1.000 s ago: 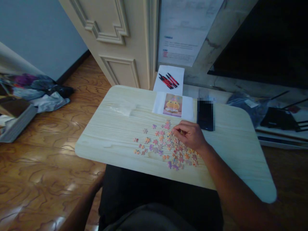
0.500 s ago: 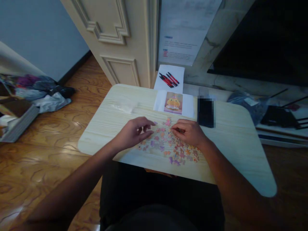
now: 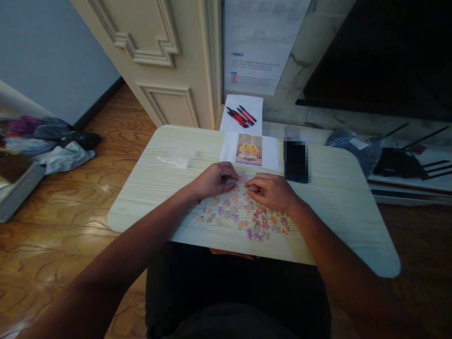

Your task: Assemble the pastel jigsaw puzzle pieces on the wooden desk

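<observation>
Small pink, orange and purple jigsaw puzzle pieces (image 3: 263, 221) lie loose in front of me, thickest under and below my right hand. My right hand (image 3: 273, 192) is closed in a pinch on a puzzle piece, mostly covered by the fingertips. Opposite it, my left hand (image 3: 215, 180) is curled, with a small gap between thumb and forefinger. Its fingertips rest at a little group of pink pieces (image 3: 242, 178) between the hands. Just beyond lies a printed picture (image 3: 249, 149) of a yellow pumpkin-like figure on white paper.
The pale wooden table (image 3: 141, 188) has rounded corners. A clear plastic bag (image 3: 180, 155) lies at its back left, and a dark, partly pixelated phone-like object (image 3: 296, 162) at the back right. Red and black pens (image 3: 242, 116) lie on paper behind. A router (image 3: 399, 165) stands at right.
My left hand has moved right and away from me, closer to my right hand, its finger gap narrower. My right hand stays pinched in nearly the same place. The view has shifted slightly.
</observation>
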`<state>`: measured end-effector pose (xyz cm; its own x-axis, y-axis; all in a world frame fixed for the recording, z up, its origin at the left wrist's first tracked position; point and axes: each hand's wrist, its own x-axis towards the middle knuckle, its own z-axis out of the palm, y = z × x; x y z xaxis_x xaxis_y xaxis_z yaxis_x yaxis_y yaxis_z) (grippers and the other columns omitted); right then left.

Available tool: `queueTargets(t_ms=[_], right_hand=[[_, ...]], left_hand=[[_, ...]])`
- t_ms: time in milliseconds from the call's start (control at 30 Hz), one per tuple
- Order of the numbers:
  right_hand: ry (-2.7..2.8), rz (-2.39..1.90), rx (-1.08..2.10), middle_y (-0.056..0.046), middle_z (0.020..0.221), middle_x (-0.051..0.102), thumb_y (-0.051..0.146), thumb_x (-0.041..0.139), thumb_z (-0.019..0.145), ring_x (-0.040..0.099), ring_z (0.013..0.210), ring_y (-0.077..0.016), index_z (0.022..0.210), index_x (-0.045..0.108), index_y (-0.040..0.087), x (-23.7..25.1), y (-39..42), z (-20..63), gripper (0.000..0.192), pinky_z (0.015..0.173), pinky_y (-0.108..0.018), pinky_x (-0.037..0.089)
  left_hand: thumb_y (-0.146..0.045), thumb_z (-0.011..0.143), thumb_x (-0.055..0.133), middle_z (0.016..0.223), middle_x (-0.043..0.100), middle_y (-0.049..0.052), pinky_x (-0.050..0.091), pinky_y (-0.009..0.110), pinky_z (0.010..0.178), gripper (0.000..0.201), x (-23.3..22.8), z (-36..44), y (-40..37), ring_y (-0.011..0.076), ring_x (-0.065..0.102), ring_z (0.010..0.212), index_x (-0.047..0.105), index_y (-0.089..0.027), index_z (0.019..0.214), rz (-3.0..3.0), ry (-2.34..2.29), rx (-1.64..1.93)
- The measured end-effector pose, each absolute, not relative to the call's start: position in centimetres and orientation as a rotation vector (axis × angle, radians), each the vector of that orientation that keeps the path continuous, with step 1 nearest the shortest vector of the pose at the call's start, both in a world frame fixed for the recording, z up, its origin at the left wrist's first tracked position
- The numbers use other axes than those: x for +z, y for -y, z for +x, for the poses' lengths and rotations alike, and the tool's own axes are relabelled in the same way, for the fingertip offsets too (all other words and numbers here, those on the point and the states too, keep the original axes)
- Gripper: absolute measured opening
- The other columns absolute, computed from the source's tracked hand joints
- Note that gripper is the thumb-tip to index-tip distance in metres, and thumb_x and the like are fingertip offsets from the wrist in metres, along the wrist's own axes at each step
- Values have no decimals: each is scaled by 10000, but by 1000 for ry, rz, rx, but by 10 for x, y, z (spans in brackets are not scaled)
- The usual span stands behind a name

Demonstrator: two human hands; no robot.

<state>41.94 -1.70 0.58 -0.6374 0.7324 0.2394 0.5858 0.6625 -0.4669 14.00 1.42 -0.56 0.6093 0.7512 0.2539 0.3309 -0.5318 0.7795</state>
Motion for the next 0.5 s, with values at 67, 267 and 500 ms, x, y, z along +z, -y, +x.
queueTargets(t_ms=[67, 267, 500], right_hand=[[2475, -1033, 499, -27, 921, 779, 245, 714, 994, 700, 818, -196, 1042, 799, 237, 7, 18, 419, 98, 761, -340, 502], [2451, -1043, 525, -14, 897, 776, 240, 748, 973, 679, 796, -183, 1022, 791, 248, 8, 18, 418, 67, 753, -320, 481], [2438, -1031, 542, -9, 856, 751, 260, 730, 994, 657, 765, -172, 999, 786, 239, 9, 18, 417, 60, 731, -311, 462]], left_hand=[[-191, 881, 790, 992, 722, 60, 554, 319, 802, 110, -8, 140, -13, 174, 683, 871, 820, -172, 986, 2112, -842, 772], [-250, 919, 774, 972, 729, 60, 553, 327, 810, 102, -10, 142, -11, 175, 672, 870, 822, -181, 978, 2134, -856, 768], [-303, 967, 768, 989, 749, 85, 552, 362, 861, 210, -10, 144, -11, 212, 693, 932, 825, -160, 1110, 2229, -819, 779]])
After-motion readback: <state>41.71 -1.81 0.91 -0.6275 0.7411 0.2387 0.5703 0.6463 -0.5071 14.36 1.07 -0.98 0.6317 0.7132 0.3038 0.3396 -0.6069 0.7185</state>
